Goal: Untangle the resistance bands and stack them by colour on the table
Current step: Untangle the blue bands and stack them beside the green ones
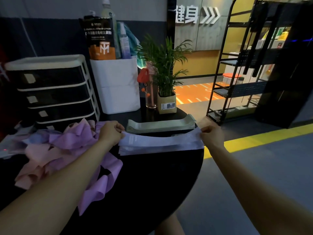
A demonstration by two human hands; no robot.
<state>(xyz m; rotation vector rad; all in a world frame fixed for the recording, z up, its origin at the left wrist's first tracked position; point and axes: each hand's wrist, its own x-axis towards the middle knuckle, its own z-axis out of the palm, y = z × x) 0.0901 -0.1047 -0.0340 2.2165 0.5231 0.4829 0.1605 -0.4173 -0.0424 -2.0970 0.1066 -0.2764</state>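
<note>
A pale lilac band is held stretched flat across the middle of the frame, just over the lilac stack at the table edge; it is best lowered with both ends level, so that its edges are matched to the pile beneath. Its left end is pinched by the curled fingers of the left hand, its right end by those of the right hand. A green stack is seen just behind, and the pink and purple tangle at left remains to be sorted.

Drawer unit, potted plant
</note>
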